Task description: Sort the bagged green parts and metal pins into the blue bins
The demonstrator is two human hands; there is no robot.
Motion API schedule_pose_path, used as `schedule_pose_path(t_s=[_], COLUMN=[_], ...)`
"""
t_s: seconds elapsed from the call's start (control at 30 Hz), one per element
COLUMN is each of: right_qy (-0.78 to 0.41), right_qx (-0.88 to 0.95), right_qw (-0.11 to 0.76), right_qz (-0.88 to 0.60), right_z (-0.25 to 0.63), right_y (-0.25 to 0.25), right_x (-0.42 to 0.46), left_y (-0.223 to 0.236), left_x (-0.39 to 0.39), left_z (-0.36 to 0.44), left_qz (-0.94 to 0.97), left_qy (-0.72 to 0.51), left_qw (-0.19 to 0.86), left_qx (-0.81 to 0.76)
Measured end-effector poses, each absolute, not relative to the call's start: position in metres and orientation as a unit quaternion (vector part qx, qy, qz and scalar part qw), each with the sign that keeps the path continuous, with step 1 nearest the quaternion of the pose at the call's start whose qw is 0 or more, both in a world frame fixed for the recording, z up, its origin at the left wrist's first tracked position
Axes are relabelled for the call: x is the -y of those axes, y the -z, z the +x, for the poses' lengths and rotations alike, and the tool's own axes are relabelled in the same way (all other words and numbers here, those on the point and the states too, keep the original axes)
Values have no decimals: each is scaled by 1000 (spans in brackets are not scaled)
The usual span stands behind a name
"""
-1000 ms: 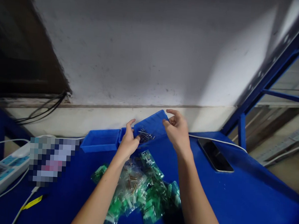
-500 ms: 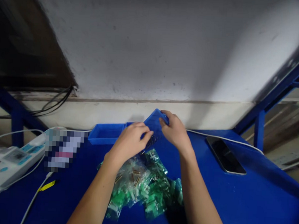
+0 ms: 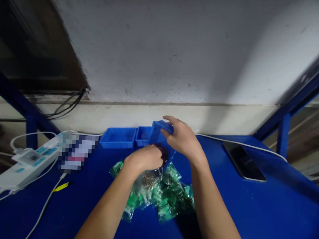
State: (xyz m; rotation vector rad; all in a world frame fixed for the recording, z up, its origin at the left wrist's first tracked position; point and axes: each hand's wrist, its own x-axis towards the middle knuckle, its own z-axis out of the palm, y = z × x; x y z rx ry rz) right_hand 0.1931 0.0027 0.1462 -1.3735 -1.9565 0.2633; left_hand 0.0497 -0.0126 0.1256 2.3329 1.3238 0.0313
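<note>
My right hand (image 3: pixel 184 137) grips the upper rim of a small blue plastic bin (image 3: pixel 156 131), which is tilted steeply toward me. My left hand (image 3: pixel 148 157) is at the bin's lower, open side with its fingers curled inward. Its fingertips are hidden, so what they hold does not show. A thin, shiny piece hangs just below those fingers. Under both hands lies a heap of clear and green plastic packets (image 3: pixel 168 202). Brass-coloured pins (image 3: pixel 148 181) show through a clear bag in the heap.
Two blue bins (image 3: pixel 118 138) stand against the wall on the blue table (image 3: pixel 250 217). A black phone (image 3: pixel 244 162) lies at right. At left are a white power strip (image 3: pixel 25 169), a blurred-out device (image 3: pixel 77 154) and a cable with a yellow tag (image 3: pixel 61 186).
My left hand has moved lower and its fingers have curled closer together at the bin. The bin is tipped more upright. The dark small parts seen in it are now mostly covered.
</note>
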Motion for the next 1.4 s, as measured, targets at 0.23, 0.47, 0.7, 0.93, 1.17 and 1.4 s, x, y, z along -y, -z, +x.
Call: schedule_pose_path(t_s=[0.23,0.47,0.7,0.93,1.17,1.4], right_qy=[-99,-100,-114,-99,-68,-28], right_qx=[774,762,776,789,772,753], right_qw=[352,374,424,441,503,519], right_qz=[-518,-519,-452,-416,-384,-404], right_z=[188,194,193,197,201,205], right_y=[-150,-152,-157,-157,-158,-159], right_x=[1,0,3,1,0,-2], left_y=[-141,-129,-135,-139,-141,-158], left_x=[20,12,18,21,19,31], left_z=[37,49,49,50,51,35], left_qz=[843,868,865,866,890,853], left_qy=[-84,-44,-11,-110,-35,-37], left_qw=[185,191,162,114,88,153], left_qx=[-498,-456,-474,-475,-446,-497])
